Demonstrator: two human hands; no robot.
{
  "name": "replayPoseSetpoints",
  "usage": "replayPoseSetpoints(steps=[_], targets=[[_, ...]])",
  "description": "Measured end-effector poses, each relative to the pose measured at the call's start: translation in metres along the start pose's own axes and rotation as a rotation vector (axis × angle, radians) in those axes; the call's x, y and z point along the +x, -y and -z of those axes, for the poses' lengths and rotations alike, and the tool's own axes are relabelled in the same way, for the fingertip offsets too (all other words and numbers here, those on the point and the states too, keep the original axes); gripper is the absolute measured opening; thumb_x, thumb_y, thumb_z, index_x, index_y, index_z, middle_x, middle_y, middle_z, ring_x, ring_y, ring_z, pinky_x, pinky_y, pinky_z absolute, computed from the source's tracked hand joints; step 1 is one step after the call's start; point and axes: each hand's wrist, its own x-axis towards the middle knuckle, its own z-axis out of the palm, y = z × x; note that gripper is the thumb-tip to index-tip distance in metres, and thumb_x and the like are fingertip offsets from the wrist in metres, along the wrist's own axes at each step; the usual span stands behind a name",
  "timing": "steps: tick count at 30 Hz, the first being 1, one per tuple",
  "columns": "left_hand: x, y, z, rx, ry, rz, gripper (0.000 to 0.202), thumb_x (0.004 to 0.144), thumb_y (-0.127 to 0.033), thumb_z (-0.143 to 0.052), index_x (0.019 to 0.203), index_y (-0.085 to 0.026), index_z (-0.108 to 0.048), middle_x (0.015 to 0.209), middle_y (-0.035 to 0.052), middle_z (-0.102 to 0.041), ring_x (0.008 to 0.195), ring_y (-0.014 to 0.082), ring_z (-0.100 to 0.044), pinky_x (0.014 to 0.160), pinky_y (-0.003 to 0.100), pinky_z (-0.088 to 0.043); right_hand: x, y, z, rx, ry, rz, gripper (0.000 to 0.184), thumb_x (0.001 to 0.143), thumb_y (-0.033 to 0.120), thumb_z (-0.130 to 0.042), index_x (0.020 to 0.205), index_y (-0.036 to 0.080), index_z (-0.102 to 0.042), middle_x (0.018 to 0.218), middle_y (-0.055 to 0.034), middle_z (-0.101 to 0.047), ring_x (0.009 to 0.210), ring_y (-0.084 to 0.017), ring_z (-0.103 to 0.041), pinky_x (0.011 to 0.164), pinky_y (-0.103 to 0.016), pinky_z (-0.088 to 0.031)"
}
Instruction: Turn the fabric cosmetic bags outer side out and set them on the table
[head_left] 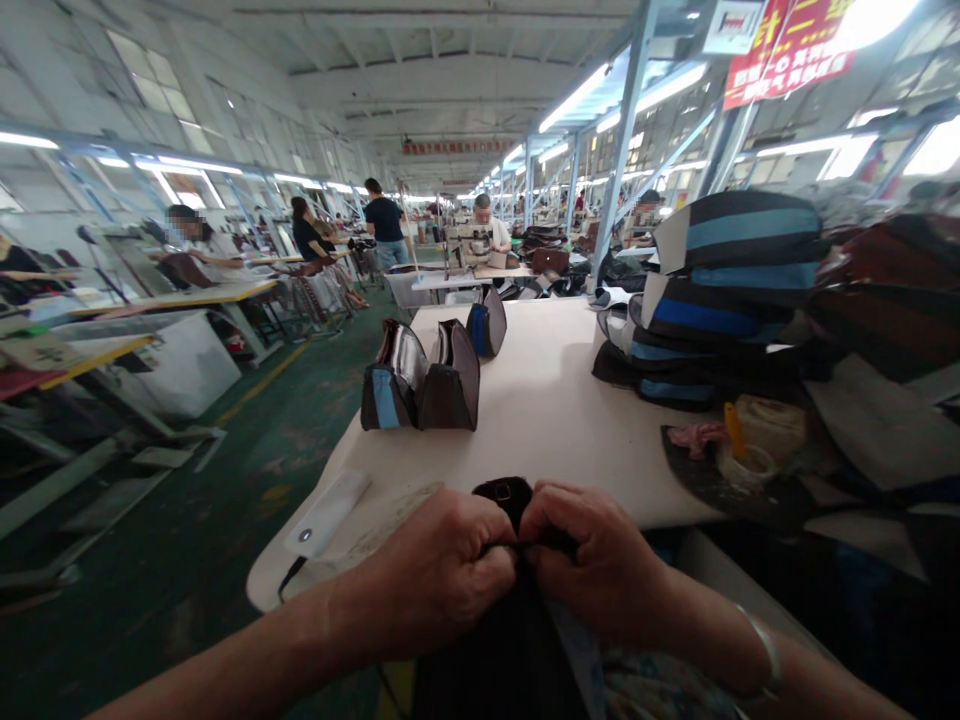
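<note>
My left hand (450, 565) and my right hand (596, 560) meet at the near edge of the table, both pinching a black fabric piece (499, 655), perhaps part of a bag. Its upper end, with a small gold-coloured square outline, rests at the table edge beyond my fingers. The exact spot where the fingertips grip is dark and partly hidden. A metal bangle (763, 655) circles my right wrist. To the left of my hands lies a white device (330, 515) with a dark cable.
Open-topped dark pouches (448, 380) with blue panels stand on the pale table (536, 400). On the right are stacked dark and blue pieces (739, 240), plus a tub (746, 465) with a yellow-handled tool. Several people work at machines beyond; a green floor (277, 450) runs along the left.
</note>
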Motion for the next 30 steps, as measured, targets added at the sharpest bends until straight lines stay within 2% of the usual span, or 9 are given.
replayPoseSetpoints(steps=[2,6,11,14,18,20,23,25,30], targets=[[-0.002,0.001,0.001,-0.012,0.004,0.015,0.016,0.08,-0.019,-0.049,0.074,-0.016,-0.064,0.069,-0.0014,-0.052,0.067,0.0138,-0.045,0.062,0.025,-0.033,-0.002,-0.001,0.002,0.006,0.008,0.107,0.019,0.069,0.0,-0.052,0.077,0.017,-0.056,0.071,0.0011,-0.054,0.063,-0.01,-0.048,0.057,-0.022,-0.034],[-0.001,0.002,0.009,-0.18,0.117,0.102,0.017,0.082,-0.024,-0.053,0.083,-0.016,-0.068,0.071,-0.0025,-0.051,0.067,0.0128,-0.043,0.061,0.025,-0.031,-0.005,-0.005,0.012,-0.061,0.15,0.302,0.017,0.084,0.004,-0.05,0.092,0.016,-0.059,0.084,-0.0051,-0.058,0.071,-0.013,-0.051,0.063,-0.024,-0.04],[0.002,0.006,0.015,-0.296,0.219,0.138,0.042,0.092,-0.05,-0.052,0.066,-0.017,-0.049,0.063,-0.0043,-0.033,0.059,0.0105,-0.027,0.053,0.027,-0.022,-0.01,-0.005,0.022,-0.347,0.28,0.491,0.019,0.087,0.006,-0.044,0.092,0.014,-0.061,0.082,-0.0087,-0.056,0.072,-0.018,-0.045,0.069,-0.034,-0.041],[0.0,0.006,0.013,-0.214,0.273,0.136,0.039,0.092,-0.051,-0.055,0.074,-0.017,-0.055,0.064,-0.0048,-0.034,0.058,0.0103,-0.029,0.051,0.026,-0.021,-0.014,-0.002,0.025,-0.215,0.308,0.408,0.018,0.09,0.011,-0.045,0.096,0.014,-0.062,0.088,-0.0104,-0.058,0.076,-0.019,-0.05,0.072,-0.036,-0.044],[-0.006,0.003,0.009,-0.124,0.222,0.033,0.029,0.094,-0.041,-0.054,0.079,-0.017,-0.059,0.071,-0.0038,-0.044,0.065,0.0109,-0.039,0.058,0.024,-0.029,-0.009,-0.002,0.032,0.321,0.191,-0.08,0.025,0.104,0.027,-0.041,0.102,0.016,-0.063,0.09,-0.0071,-0.063,0.082,-0.016,-0.059,0.073,-0.029,-0.048],[-0.008,0.0,0.009,-0.108,0.203,0.019,0.03,0.095,-0.04,-0.053,0.076,-0.017,-0.057,0.071,-0.0038,-0.044,0.066,0.0109,-0.04,0.058,0.024,-0.029,0.0,-0.002,0.037,0.354,0.253,-0.215,0.028,0.105,0.032,-0.042,0.106,0.016,-0.064,0.091,-0.0053,-0.064,0.083,-0.014,-0.06,0.076,-0.027,-0.048],[-0.009,-0.003,0.009,-0.106,0.196,0.023,0.033,0.096,-0.042,-0.052,0.074,-0.017,-0.054,0.069,-0.0044,-0.041,0.064,0.0108,-0.037,0.057,0.025,-0.028,0.014,0.002,0.042,0.251,0.495,-0.15,0.027,0.102,0.034,-0.051,0.099,0.014,-0.07,0.091,-0.0043,-0.062,0.081,-0.012,-0.057,0.074,-0.024,-0.046],[-0.008,-0.004,0.009,-0.124,0.206,0.002,0.035,0.097,-0.044,-0.051,0.074,-0.017,-0.051,0.068,-0.0046,-0.039,0.064,0.0108,-0.036,0.056,0.025,-0.028,0.018,0.004,0.04,0.232,0.569,-0.063,0.026,0.101,0.031,-0.055,0.088,0.013,-0.069,0.085,-0.0028,-0.059,0.075,-0.01,-0.054,0.068,-0.022,-0.043],[-0.008,0.001,0.003,-0.117,0.175,0.007,0.043,0.097,-0.054,-0.049,0.072,-0.018,-0.047,0.07,-0.0048,-0.037,0.065,0.0111,-0.034,0.057,0.024,-0.028,0.005,0.0,0.026,0.061,0.397,0.141,0.022,0.097,0.02,-0.054,0.076,0.015,-0.058,0.075,-0.0002,-0.051,0.066,-0.01,-0.045,0.062,-0.023,-0.037]])
